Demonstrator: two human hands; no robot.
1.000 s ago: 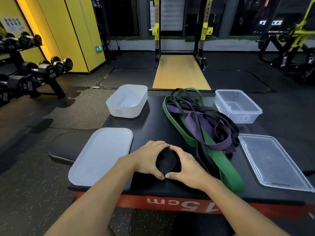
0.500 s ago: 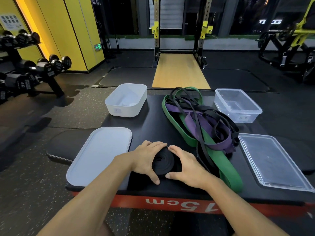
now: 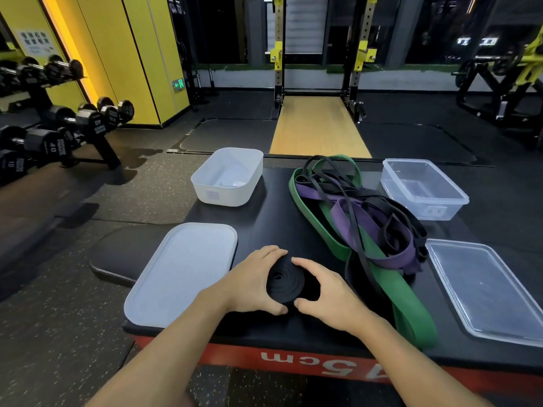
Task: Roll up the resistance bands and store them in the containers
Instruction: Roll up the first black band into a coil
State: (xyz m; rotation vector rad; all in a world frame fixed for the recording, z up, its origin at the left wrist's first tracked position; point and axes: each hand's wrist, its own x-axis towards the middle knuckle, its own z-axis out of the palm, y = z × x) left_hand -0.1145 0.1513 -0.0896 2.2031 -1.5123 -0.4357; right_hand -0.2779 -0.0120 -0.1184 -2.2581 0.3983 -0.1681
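A rolled black band [image 3: 285, 282] is held on the black platform [image 3: 264, 227] near its front edge; it is gripped between the left hand [image 3: 252, 282] and right hand [image 3: 329, 292], fingers curled around the coil. Unrolled bands [image 3: 361, 218] are piled just to the right; a white container [image 3: 227, 176] stands beyond.

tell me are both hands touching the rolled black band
Touching. The head view shows the left hand and the right hand curled round the rolled black band, with fingertips and thumbs against its rim and no gap.
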